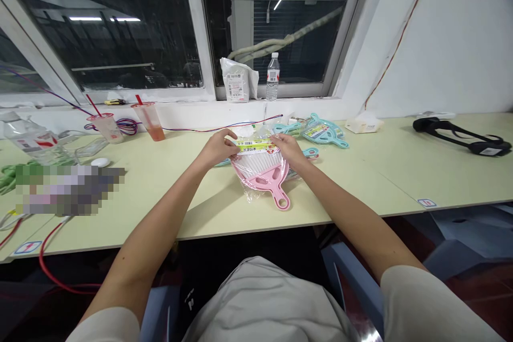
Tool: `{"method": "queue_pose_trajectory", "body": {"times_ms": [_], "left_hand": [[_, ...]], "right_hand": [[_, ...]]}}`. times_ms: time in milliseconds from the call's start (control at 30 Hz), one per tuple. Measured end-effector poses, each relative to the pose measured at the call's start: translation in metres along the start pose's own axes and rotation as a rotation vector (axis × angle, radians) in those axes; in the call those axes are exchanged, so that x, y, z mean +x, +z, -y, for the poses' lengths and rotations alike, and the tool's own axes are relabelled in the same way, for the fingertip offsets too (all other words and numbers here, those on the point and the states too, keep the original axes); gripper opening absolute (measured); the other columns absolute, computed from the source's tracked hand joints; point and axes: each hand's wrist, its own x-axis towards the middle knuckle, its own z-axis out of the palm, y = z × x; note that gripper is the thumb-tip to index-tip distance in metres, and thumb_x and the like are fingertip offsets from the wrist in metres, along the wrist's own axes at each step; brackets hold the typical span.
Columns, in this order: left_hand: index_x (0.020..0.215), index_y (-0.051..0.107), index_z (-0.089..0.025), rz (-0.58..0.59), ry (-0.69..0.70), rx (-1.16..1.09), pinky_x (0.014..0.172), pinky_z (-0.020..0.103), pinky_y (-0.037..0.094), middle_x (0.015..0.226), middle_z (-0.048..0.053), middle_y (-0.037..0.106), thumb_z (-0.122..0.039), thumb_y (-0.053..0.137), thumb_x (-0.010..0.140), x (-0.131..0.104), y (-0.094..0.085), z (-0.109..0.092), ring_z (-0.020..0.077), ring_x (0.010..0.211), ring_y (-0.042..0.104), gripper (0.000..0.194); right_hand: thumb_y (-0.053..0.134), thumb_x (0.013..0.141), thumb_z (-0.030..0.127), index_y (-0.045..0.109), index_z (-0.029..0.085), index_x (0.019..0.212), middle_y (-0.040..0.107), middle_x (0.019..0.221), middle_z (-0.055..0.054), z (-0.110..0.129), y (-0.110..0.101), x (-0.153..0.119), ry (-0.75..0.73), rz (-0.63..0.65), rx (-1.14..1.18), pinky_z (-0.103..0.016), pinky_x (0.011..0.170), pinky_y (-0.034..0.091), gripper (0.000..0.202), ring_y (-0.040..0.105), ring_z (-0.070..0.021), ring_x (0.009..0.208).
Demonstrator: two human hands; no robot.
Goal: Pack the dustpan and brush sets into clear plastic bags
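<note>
A pink dustpan and brush set (269, 175) in clear plastic wrap lies between my two hands, its looped handle pointing towards me. White bristles show through the wrap, and a yellow-green label (254, 146) runs along the far edge. My left hand (219, 148) is closed on the left end of that labelled edge. At the right end, my right hand (289, 150) grips the same edge. Behind the pink set are turquoise dustpan sets (325, 132), also wrapped. Turquoise handle ends (311, 153) stick out from under it beside my right hand.
Two cups with red straws, one holding an orange drink (152, 123), stand at the back left. A water bottle (273, 77) and a white package (237, 83) are on the sill. A tissue pack (364, 123) and a black strapped device (460, 138) lie to the right.
</note>
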Motion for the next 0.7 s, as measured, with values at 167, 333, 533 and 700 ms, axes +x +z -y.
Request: {"method": "queue_pose_trajectory", "body": {"times_ms": [167, 333, 533, 700], "left_hand": [[0.102, 0.069, -0.021, 0.004, 0.053, 0.142, 0.065, 0.027, 0.053, 0.069, 0.001, 0.072, -0.027, 0.070, 0.078, -0.003, 0.000, -0.005, 0.0185, 0.066, 0.070, 0.025], [0.069, 0.069, -0.019, -0.061, 0.072, 0.311, 0.060, 0.026, 0.044, 0.069, 0.002, 0.068, -0.032, 0.063, 0.082, -0.004, 0.003, -0.010, 0.0167, 0.068, 0.063, 0.019], [0.085, 0.074, -0.020, -0.031, 0.171, 0.354, 0.067, 0.028, 0.044, 0.083, 0.002, 0.073, -0.038, 0.065, 0.085, -0.009, 0.007, -0.013, 0.0177, 0.077, 0.063, 0.020], [0.092, 0.077, -0.021, -0.025, 0.265, 0.378, 0.077, 0.032, 0.047, 0.091, 0.005, 0.075, -0.041, 0.070, 0.084, -0.006, 0.011, -0.008, 0.0209, 0.087, 0.064, 0.022]], "right_hand": [[0.079, 0.068, 0.058, 0.067, 0.022, 0.079, 0.071, 0.078, -0.003, -0.001, 0.001, 0.001, 0.018, -0.005, 0.037, -0.038, 0.079, 0.053, 0.039, 0.067, -0.0253, 0.083], [0.078, 0.069, 0.054, 0.068, 0.022, 0.080, 0.071, 0.081, -0.002, -0.001, 0.000, 0.002, 0.007, -0.020, 0.054, -0.036, 0.077, 0.052, 0.036, 0.066, -0.0239, 0.082], [0.078, 0.068, 0.052, 0.069, 0.022, 0.083, 0.071, 0.081, -0.002, 0.002, 0.002, -0.001, 0.028, -0.052, 0.073, -0.036, 0.079, 0.051, 0.035, 0.066, -0.0237, 0.082], [0.078, 0.071, 0.052, 0.066, 0.022, 0.078, 0.068, 0.075, 0.000, 0.001, 0.004, -0.002, 0.003, -0.030, 0.101, -0.034, 0.073, 0.050, 0.032, 0.063, -0.0214, 0.075]]}}
